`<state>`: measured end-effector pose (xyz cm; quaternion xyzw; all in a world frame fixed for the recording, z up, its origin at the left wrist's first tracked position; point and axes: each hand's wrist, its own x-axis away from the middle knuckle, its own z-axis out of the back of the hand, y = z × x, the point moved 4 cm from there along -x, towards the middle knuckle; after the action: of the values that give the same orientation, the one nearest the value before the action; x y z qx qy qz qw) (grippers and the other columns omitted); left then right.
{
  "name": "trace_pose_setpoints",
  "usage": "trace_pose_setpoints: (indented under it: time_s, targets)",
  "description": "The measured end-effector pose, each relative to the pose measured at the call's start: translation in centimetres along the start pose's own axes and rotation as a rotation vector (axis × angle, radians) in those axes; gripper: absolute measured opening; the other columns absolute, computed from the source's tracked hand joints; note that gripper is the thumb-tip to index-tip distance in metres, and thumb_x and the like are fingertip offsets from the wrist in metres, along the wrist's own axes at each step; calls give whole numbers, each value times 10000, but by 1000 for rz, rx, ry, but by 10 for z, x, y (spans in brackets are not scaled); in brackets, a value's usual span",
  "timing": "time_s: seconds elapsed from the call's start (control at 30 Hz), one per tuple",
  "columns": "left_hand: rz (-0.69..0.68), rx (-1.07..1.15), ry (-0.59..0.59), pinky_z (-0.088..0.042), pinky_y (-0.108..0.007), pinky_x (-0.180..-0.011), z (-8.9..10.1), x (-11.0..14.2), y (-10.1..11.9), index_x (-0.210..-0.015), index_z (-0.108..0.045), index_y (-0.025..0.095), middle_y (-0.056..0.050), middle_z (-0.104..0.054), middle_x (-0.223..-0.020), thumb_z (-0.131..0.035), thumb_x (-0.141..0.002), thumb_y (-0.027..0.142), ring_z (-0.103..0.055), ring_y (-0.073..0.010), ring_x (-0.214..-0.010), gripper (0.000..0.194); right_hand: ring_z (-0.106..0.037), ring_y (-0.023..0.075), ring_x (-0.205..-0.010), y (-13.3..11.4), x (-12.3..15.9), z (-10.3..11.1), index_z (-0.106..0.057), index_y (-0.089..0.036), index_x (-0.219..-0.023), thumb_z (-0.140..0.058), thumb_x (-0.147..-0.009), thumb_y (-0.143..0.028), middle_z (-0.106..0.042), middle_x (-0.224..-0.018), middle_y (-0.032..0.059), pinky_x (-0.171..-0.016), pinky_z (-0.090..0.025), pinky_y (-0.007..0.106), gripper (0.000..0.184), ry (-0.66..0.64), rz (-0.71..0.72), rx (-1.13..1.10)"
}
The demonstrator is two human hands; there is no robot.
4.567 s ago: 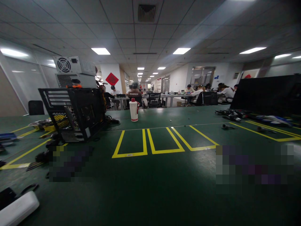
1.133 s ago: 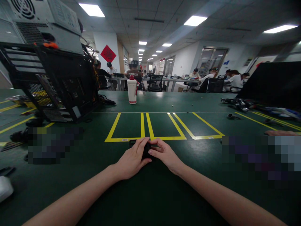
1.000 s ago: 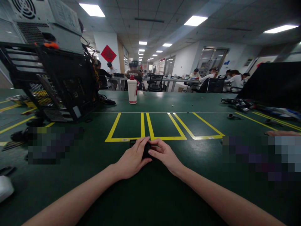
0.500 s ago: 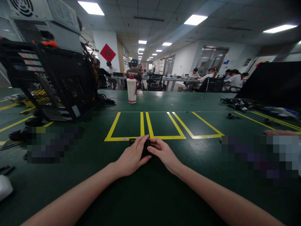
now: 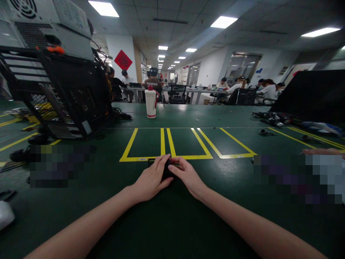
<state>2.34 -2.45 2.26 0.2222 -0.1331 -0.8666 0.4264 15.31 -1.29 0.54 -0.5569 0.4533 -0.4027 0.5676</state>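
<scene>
A small black object (image 5: 166, 172) lies on the dark green table (image 5: 172, 219) between my two hands, mostly covered by them, so its kind does not show. My left hand (image 5: 152, 178) lies over its left side, fingers closed together and thumb along the near edge. From the right, my right hand (image 5: 188, 176) grips the same object with thumb and bent fingers. Just beyond both hands runs the front line of the yellow tape (image 5: 192, 157) that marks out three bays.
A black computer case (image 5: 81, 97) with a metal power supply on top stands at left. A white bottle (image 5: 151, 103) with a red lid is farther back. Cables (image 5: 275, 118) and a dark screen (image 5: 312, 95) lie right. Another person's hand (image 5: 322, 151) rests at far right.
Both hands stay almost where they were around the black object. Only a very slight shift of the view shows.
</scene>
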Motion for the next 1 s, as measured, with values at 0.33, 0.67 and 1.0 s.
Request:
trace_pose_setpoints:
  time_s: [0.33,0.67,1.0]
  targets:
    - [-22,16,11,-457,-395,-841,2,1,1,-1281,-109,269,-77,-275,-1296,-477,-804,320,-477,-217,-1049,604,-511,162,-999,-6,4,-4,-525,-222,-990,-580,-716,-234,-556,-1028,16,-888,-399,338,279,-75,20,-79]
    - [-29,18,43,-461,-408,-832,-1,-2,-2,-1261,-132,272,-70,-300,-1268,-521,-772,287,-487,-222,-1030,625,-485,184,-1047,5,-1,1,-526,-210,-1025,-574,-712,-309,-536,-1091,41,-905,-381,358,332,14,-63,-107]
    - [-37,33,49,-477,-401,-797,-3,-3,-3,-1237,-157,275,-64,-317,-1249,-516,-759,237,-503,-214,-1001,600,-507,166,-995,0,1,-3,-515,-213,-961,-590,-697,-227,-549,-1022,20,-864,-411,336,275,-27,15,-91]
